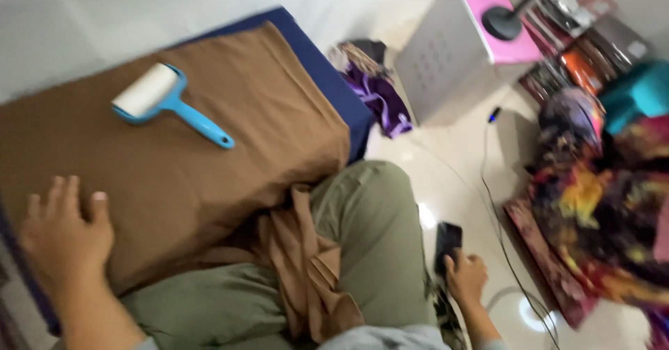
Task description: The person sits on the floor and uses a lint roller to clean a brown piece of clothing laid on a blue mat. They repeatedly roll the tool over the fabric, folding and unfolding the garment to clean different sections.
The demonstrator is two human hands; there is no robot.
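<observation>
My left hand (63, 235) lies flat and open on the brown cloth (209, 155), right hand (465, 277) gripping a black phone (447, 242).

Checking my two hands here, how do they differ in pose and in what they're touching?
The left hand lies flat, fingers spread, on the brown cloth; the right hand is curled around a dark phone. The left rests up on the covered surface; the right hangs low beside the knee, over the floor. Both are bare.
</observation>
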